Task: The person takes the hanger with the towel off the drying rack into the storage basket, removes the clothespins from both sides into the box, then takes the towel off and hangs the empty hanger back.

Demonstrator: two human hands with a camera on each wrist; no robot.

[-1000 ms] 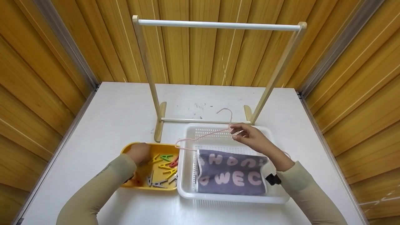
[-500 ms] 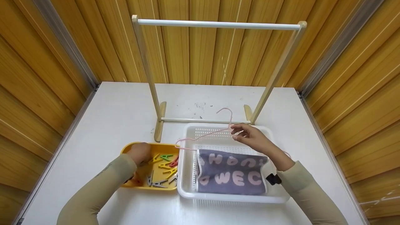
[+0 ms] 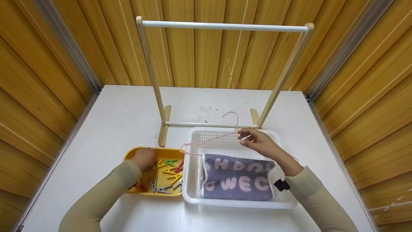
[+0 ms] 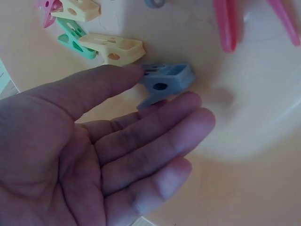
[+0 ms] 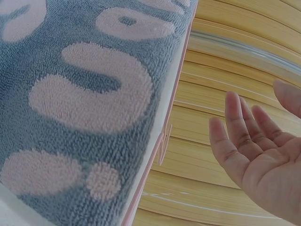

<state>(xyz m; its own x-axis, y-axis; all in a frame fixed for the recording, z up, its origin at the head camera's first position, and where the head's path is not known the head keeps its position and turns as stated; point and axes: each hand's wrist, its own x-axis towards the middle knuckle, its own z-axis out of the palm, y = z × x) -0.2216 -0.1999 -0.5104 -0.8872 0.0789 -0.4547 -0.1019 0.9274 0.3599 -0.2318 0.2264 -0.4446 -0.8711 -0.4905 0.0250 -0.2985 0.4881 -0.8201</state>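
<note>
My left hand [image 3: 144, 157] reaches into the yellow tray [image 3: 145, 148]. In the left wrist view its thumb and fingers pinch a blue-grey clothespin [image 4: 171, 77]; the other fingers are half extended. My right hand [image 3: 260, 141] holds a pink wire hanger [image 3: 216, 138] by the neck, just below its hook. A grey-blue towel [image 3: 238, 190] with pale pink letters is draped over the hanger's lower bar. It overlaps the white basket [image 3: 193, 202] in the head view. In the right wrist view the towel's side edge shows close up, with the right hand's fingers partly extended.
Several loose clothespins [image 3: 173, 176], yellow, green, red and grey, lie in the tray's right half. Behind the basket stands a wooden rack with a white top rail [image 3: 225, 25]. Wood-patterned walls [image 3: 210, 58] close in the white table [image 3: 96, 129] at the back and sides.
</note>
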